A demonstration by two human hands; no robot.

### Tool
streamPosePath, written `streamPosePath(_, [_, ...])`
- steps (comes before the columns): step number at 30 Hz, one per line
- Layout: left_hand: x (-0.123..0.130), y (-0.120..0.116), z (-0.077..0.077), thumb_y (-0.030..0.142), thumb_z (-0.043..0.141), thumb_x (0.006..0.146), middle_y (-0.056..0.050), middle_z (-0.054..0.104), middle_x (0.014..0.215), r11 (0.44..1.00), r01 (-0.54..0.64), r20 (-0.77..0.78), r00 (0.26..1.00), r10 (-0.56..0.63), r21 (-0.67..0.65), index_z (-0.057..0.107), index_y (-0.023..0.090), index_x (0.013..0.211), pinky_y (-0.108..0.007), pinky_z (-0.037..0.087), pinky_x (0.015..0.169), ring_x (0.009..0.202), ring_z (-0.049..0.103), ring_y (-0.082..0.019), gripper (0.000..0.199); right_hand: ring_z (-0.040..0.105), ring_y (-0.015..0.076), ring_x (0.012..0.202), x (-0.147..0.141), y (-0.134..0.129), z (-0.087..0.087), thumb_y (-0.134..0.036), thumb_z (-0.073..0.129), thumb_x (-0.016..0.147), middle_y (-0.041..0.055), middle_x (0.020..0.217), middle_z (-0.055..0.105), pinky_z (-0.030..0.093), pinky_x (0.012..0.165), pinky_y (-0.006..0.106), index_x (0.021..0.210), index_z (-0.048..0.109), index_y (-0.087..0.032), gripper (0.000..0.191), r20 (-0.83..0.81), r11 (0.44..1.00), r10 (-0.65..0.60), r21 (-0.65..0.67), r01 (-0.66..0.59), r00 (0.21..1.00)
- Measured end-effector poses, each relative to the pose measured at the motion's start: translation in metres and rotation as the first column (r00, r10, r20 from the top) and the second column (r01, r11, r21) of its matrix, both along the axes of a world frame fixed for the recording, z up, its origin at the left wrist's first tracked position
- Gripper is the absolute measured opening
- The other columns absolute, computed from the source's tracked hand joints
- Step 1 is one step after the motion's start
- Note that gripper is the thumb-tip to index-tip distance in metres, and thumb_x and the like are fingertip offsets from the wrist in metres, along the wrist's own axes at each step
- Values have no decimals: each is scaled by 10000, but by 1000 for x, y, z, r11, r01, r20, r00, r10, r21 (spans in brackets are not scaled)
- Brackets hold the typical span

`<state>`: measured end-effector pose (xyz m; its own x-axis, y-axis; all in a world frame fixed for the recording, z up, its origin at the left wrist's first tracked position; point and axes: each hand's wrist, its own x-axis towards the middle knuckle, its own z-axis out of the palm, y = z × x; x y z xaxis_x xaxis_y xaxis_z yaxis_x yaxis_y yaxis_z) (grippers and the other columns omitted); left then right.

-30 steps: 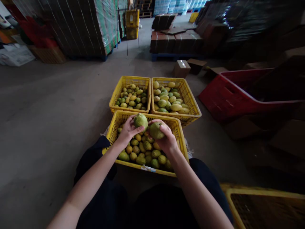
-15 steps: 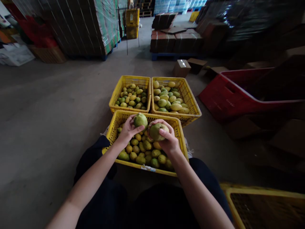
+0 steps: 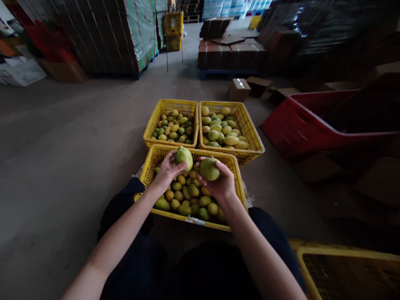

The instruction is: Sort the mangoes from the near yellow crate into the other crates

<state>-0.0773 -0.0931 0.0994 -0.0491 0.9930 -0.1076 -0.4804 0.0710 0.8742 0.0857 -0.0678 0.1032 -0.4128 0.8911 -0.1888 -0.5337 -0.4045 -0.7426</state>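
My left hand [image 3: 165, 176] is closed round a big green lemon [image 3: 183, 156], thumb across its near side. Just to the right, my right hand [image 3: 224, 186] grips a second green lemon [image 3: 208, 169], its stem end turned upward. Both fruits are held apart, above the near yellow crate [image 3: 175, 216], which stands between my knees. Inside that crate lie many yellow-green lemons [image 3: 193, 190], partly hidden by my hands.
Two more yellow crates, left [image 3: 148, 127] and right [image 3: 254, 135], touch beyond the near one; the right holds larger lemons. A red bin [image 3: 287, 125] stands at right, another yellow crate [image 3: 343, 252] at lower right. Cardboard boxes [image 3: 239, 89] and wrapped pallets [image 3: 103, 37] lie behind.
The lemon in my right hand has been turned, and my right fingers have shifted from over it to its sides. My left hand has barely moved.
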Motion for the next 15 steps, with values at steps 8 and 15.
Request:
streamPosePath(8, [0, -1, -3, 347, 858, 591, -23, 622, 1016, 1000, 14, 14, 1000, -13, -12, 544, 214, 1042, -345, 525, 838, 965, 634, -214, 566, 520, 154, 414, 0, 1, 3, -438, 636, 592, 38, 630, 642, 262, 345, 242, 728, 663, -193, 282, 41, 1000, -16, -6, 16, 999])
streamPosePath(15, [0, 0, -4, 318, 866, 587, -23, 611, 1021, 999, 11, 42, 999, -9, -34, 548, 200, 1050, -313, 531, 810, 939, 638, -198, 574, 553, 167, 428, 1, 4, -2, -408, 679, 582, 47, 628, 669, 298, 336, 248, 717, 679, -164, 279, -1, 997, 6, -81, -6, 1000])
